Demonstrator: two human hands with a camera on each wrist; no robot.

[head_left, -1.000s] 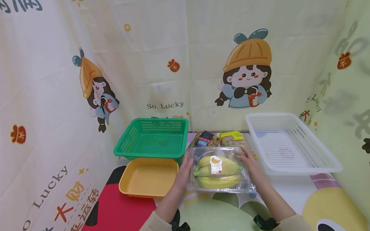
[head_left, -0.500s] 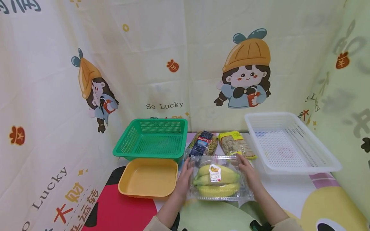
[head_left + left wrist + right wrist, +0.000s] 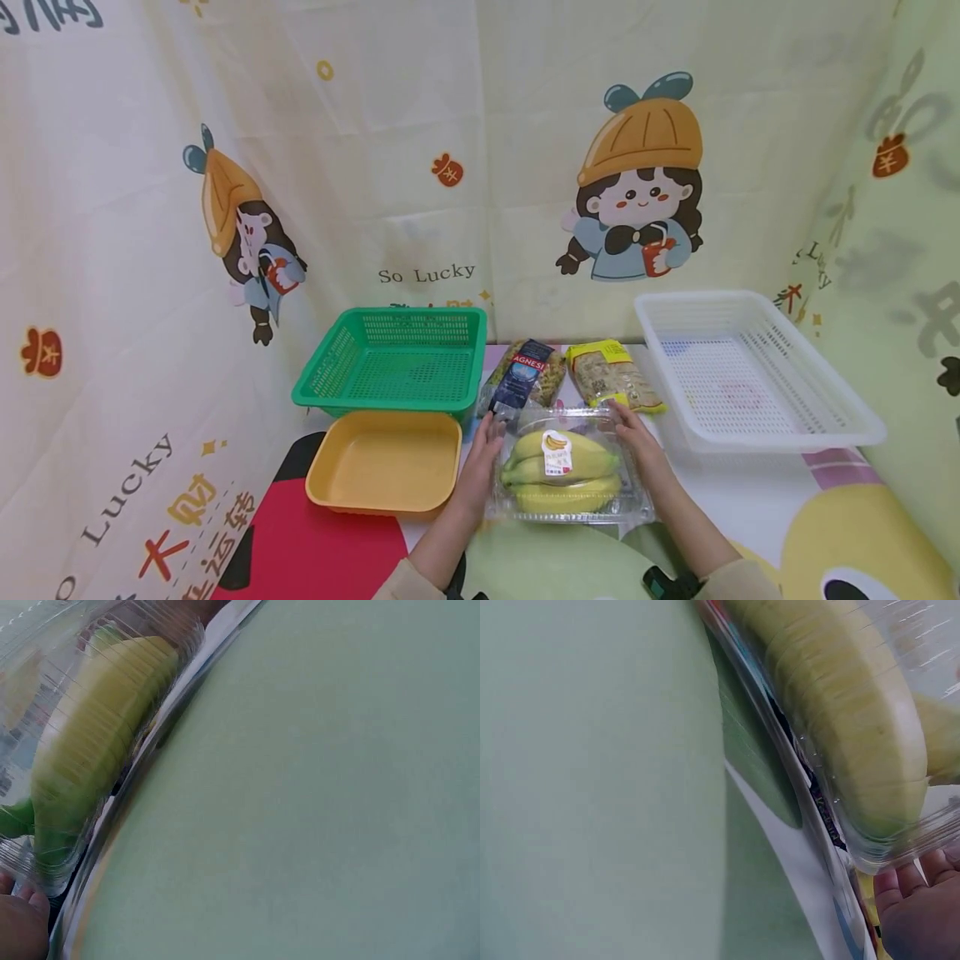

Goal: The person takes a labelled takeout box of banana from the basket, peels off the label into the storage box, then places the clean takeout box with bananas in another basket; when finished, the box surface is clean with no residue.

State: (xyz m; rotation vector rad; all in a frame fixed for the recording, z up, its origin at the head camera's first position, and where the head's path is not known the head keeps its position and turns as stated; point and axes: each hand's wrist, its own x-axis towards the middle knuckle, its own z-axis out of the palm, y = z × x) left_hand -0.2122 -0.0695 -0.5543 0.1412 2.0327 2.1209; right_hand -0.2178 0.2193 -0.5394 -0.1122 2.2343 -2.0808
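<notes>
A clear plastic clamshell box [image 3: 570, 510] with yellow, green-ended bananas [image 3: 566, 494] inside sits in front of me, a white label on its lid. My left hand [image 3: 478, 471] grips its left side and my right hand [image 3: 643, 450] its right side. In the left wrist view the left fingers [image 3: 30, 896] are at the box's end. The right wrist view has the right fingers [image 3: 911, 877] tucked against the box's lower corner. Just behind the box lie an Agnesi pasta bag [image 3: 525, 375] and a yellow-topped bag of dry food [image 3: 611, 375].
At the left a green perforated basket [image 3: 390, 400] stands behind a yellow-orange tub [image 3: 382, 502]. On the right is a white perforated basket [image 3: 780, 442]. A printed cloth [image 3: 375, 167] hangs behind and at the sides. The tabletop [image 3: 322, 550] has a colourful pattern.
Both hands have brought the banana box down and slightly toward me, uncovering more of the two bags behind it. In the last half second it has shifted only a little.
</notes>
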